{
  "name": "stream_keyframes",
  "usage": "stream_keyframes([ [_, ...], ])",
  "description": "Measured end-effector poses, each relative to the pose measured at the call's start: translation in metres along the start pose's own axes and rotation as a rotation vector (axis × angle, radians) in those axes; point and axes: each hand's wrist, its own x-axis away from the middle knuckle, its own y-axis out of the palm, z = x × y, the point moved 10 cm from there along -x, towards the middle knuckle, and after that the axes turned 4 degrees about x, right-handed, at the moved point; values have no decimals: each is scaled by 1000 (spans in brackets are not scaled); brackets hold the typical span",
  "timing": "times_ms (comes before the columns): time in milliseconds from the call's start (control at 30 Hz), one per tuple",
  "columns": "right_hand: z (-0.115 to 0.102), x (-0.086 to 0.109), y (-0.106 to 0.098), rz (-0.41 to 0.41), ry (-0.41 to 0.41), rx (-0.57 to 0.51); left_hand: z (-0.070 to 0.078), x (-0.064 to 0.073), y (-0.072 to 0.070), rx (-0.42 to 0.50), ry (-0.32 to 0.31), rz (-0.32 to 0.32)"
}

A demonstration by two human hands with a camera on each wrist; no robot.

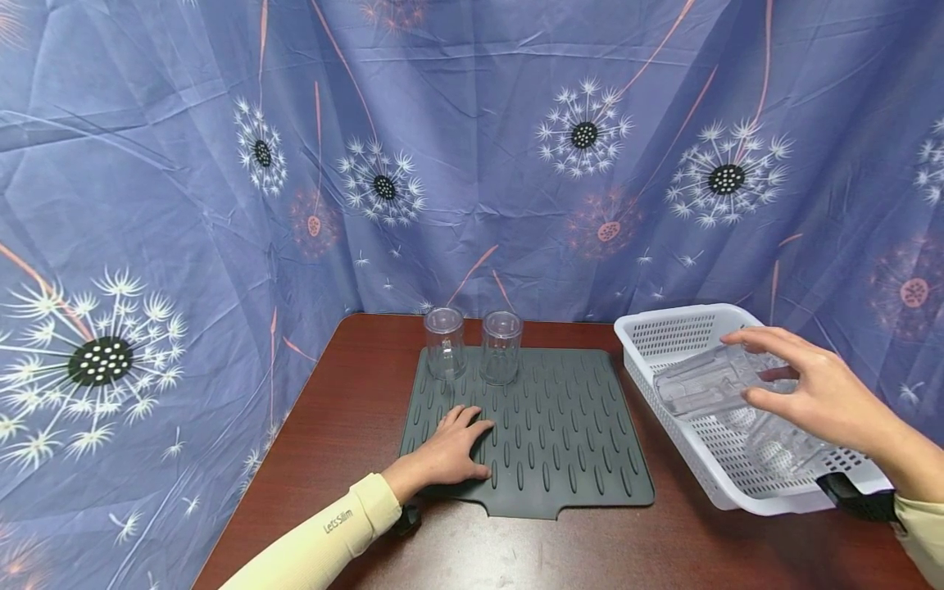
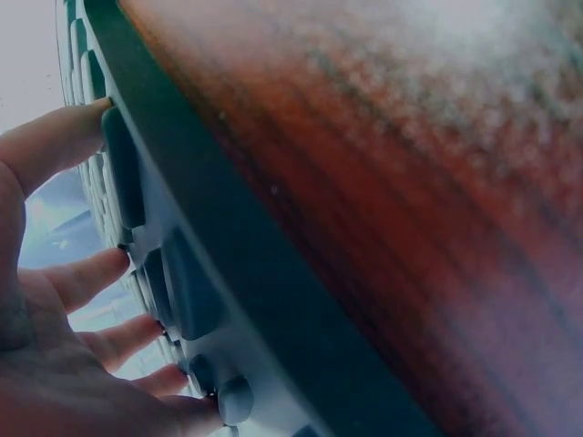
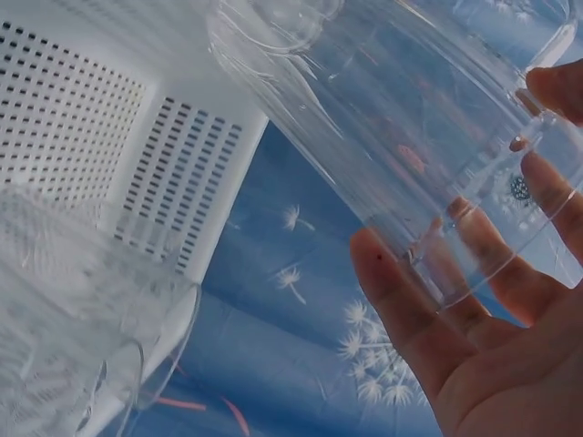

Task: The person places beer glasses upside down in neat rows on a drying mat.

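My right hand (image 1: 826, 393) grips a clear drinking glass (image 1: 696, 383) near one end, tilted above the white basket. The right wrist view shows the fingertips (image 3: 375, 259) around the end of this see-through glass (image 3: 364, 118). More clear glasses (image 1: 785, 447) lie inside the basket under the hand. My left hand (image 1: 451, 452) rests on the left part of the dark grey drying mat (image 1: 560, 426), fingers spread. Seen from the left wrist, its fingertips (image 2: 109, 259) touch the raised ridges. Two upturned glasses (image 1: 445, 348) (image 1: 501, 352) stand side by side on the mat's back left.
The white perforated basket (image 1: 682, 447) stands on the right of the brown wooden table (image 1: 332, 410). A blue dandelion-patterned cloth (image 1: 472, 164) hangs behind the table and along its left side. The mat has a tab (image 1: 522, 510) at its front edge.
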Motion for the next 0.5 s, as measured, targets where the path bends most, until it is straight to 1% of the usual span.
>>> stream_keyframes([
  [100, -1, -1, 3, 6, 9, -30, -1, 1, 0, -3, 0, -6],
  [300, 1, -1, 11, 12, 63, -72, -1, 1, 1, -10, 6, -17],
  [433, 1, 0, 16, 18, 102, -91, -2, 1, 0, -13, 6, -13],
  [500, 2, 1, 21, 14, 127, -129, -2, 1, 0, -13, 3, -10],
])
